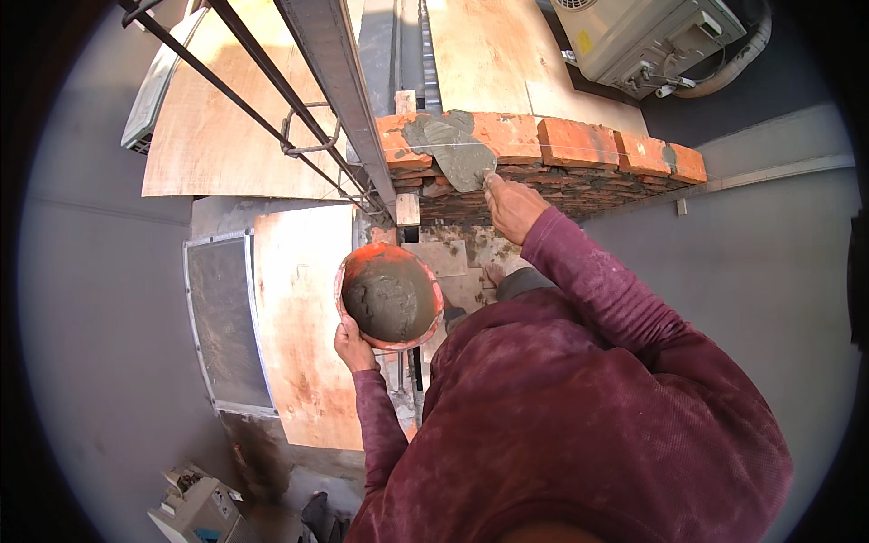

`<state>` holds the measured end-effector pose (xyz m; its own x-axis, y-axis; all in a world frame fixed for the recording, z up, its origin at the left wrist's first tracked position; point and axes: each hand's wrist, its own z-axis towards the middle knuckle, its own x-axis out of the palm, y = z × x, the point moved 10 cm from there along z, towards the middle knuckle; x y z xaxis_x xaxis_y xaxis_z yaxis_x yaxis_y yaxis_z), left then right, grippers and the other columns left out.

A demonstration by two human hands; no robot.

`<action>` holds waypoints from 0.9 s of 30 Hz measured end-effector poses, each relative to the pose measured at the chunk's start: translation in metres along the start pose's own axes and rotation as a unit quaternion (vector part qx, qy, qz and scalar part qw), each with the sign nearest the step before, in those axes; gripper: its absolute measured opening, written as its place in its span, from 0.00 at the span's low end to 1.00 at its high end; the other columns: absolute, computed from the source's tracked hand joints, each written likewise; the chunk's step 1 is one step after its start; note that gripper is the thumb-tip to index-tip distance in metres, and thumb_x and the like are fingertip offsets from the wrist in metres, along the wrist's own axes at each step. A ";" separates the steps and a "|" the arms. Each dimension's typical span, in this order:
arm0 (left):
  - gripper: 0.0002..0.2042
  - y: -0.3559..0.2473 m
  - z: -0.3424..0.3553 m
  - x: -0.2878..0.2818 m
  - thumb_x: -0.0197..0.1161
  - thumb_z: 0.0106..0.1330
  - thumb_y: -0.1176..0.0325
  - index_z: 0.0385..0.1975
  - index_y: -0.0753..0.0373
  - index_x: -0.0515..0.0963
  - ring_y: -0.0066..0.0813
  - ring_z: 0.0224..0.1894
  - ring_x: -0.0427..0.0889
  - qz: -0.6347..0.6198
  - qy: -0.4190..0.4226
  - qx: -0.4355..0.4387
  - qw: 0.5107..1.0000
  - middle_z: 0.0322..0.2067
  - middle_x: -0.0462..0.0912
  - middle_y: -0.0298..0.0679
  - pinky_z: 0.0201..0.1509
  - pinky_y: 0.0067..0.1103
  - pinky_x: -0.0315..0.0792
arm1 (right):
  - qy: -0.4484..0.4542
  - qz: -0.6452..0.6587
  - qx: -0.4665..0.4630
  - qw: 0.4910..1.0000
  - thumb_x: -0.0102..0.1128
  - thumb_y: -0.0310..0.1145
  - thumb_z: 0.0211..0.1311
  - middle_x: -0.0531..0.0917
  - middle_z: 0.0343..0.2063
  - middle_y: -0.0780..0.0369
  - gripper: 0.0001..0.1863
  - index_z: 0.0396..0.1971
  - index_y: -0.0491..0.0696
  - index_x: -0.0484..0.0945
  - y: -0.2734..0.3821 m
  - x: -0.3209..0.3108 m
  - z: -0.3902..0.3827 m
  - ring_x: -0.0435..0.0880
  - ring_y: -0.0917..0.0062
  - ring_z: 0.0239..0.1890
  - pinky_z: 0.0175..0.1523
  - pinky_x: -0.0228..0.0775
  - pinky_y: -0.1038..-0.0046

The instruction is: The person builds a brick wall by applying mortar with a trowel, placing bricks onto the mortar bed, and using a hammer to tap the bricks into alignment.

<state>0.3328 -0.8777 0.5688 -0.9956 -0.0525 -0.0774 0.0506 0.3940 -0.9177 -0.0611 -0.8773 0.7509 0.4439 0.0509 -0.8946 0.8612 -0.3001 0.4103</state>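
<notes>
My right hand (516,208) is closed round the handle of a trowel (463,156), whose wide blade is coated with grey mortar. The blade lies over the top of a red brick wall (579,145), at its left end, where wet mortar (419,134) spreads across the brick. Below and to the left, my left hand (355,346) grips the rim of an orange bucket (437,319). Grey mortar (389,303) fills much of it. The bucket's underside and what it rests on are hidden.
Steel reinforcing bars (262,68) and a metal post (339,86) rise left of the wall. A thin string runs along the top bricks. Plywood sheets (226,118) lie at left and beyond the wall. An air-conditioner unit (643,41) stands at far right, a framed panel (222,317) at left.
</notes>
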 end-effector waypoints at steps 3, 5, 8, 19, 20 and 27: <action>0.20 0.003 0.006 0.000 0.50 0.74 0.60 0.17 0.58 0.64 0.11 0.20 0.56 -0.003 0.004 0.017 1.000 0.17 0.60 0.22 0.22 0.15 0.51 | -0.024 0.065 -0.012 0.998 0.42 0.34 0.69 0.78 0.26 0.44 0.14 0.43 0.37 0.67 -0.007 -0.005 -0.008 0.79 0.49 0.27 0.33 0.70 0.53; 0.20 0.001 0.005 0.003 0.49 0.74 0.61 0.17 0.58 0.64 0.11 0.20 0.56 -0.008 0.003 0.019 1.000 0.17 0.60 0.21 0.22 0.15 0.51 | 0.010 0.300 0.049 0.953 0.42 0.36 0.70 0.77 0.24 0.51 0.14 0.44 0.40 0.67 -0.022 0.005 -0.015 0.78 0.59 0.20 0.25 0.71 0.58; 0.19 0.004 0.007 0.006 0.50 0.74 0.60 0.17 0.59 0.65 0.10 0.20 0.56 -0.007 0.011 0.006 1.000 0.17 0.61 0.21 0.22 0.15 0.51 | 0.106 0.673 0.189 0.707 0.43 0.42 0.71 0.72 0.21 0.62 0.15 0.44 0.45 0.67 -0.026 0.043 -0.027 0.71 0.75 0.12 0.15 0.67 0.70; 0.19 0.008 0.004 0.006 0.50 0.74 0.59 0.17 0.56 0.65 0.10 0.20 0.57 0.002 0.009 -0.018 1.000 0.17 0.63 0.21 0.23 0.14 0.52 | -0.016 0.308 0.064 0.949 0.42 0.45 0.70 0.69 0.21 0.62 0.16 0.39 0.46 0.66 -0.029 0.065 -0.013 0.71 0.78 0.10 0.12 0.65 0.73; 0.20 0.006 0.004 0.007 0.50 0.74 0.58 0.17 0.56 0.64 0.10 0.20 0.57 0.003 0.009 -0.025 1.000 0.17 0.63 0.21 0.23 0.14 0.52 | -0.059 0.296 0.054 0.952 0.42 0.45 0.69 0.70 0.21 0.62 0.16 0.40 0.46 0.65 -0.036 0.060 -0.016 0.71 0.77 0.10 0.12 0.66 0.72; 0.20 0.012 0.005 0.009 0.50 0.74 0.59 0.17 0.57 0.65 0.11 0.20 0.56 0.023 0.019 -0.007 1.000 0.17 0.61 0.21 0.23 0.15 0.51 | 0.051 0.536 0.217 0.814 0.41 0.43 0.68 0.72 0.23 0.58 0.16 0.40 0.44 0.64 -0.033 0.061 -0.009 0.74 0.68 0.13 0.16 0.70 0.65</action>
<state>0.3252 -0.8783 0.5549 -0.9946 -0.0003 -0.1038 0.0947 0.4074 -0.9083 -0.0603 -0.8560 0.6840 0.9202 -0.3898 -0.0360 -0.1927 -0.5311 0.8251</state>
